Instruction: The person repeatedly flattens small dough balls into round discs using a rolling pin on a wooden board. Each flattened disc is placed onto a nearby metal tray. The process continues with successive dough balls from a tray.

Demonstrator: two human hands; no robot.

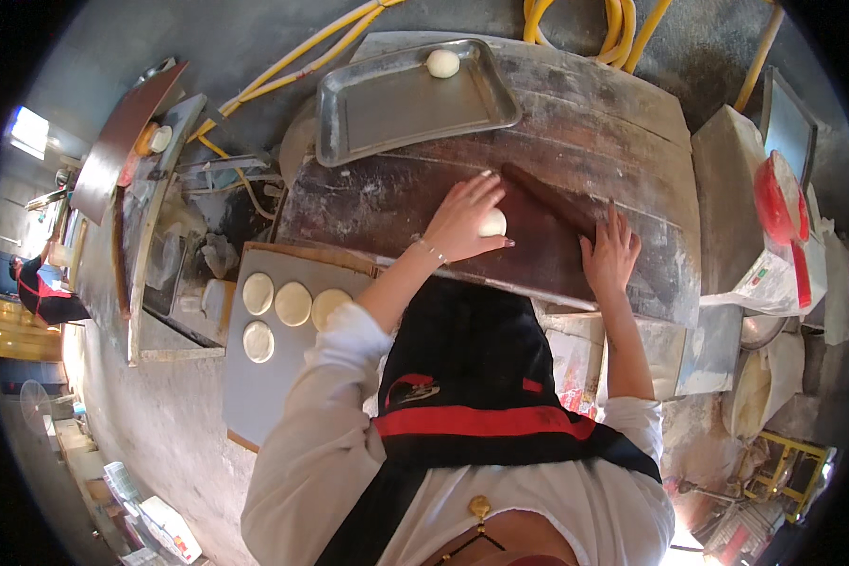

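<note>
My left hand (467, 221) curves around a pale dough ball (494, 223) on the dark, floured wooden tabletop (389, 198). The ball shows between its thumb and fingers. To the right, my right hand (612, 251) rests over the near end of a dark wooden rolling pin (546, 197), which lies slantwise on the board; the fingers hide that end. Beyond my left hand, a metal tray (410, 102) holds one more dough ball (443, 64). Several flat dough rounds (293, 304) lie on a grey board (255, 396) at lower left, one partly covered by my left sleeve.
At the right, a red-handled scoop (782, 201) sits on a white, flour-dusted box (732, 163). Yellow hoses (304, 49) run along the wall behind the table. Another worktable (131, 255) stands at left, with a person (46, 286) farther off. My black apron meets the table's front edge.
</note>
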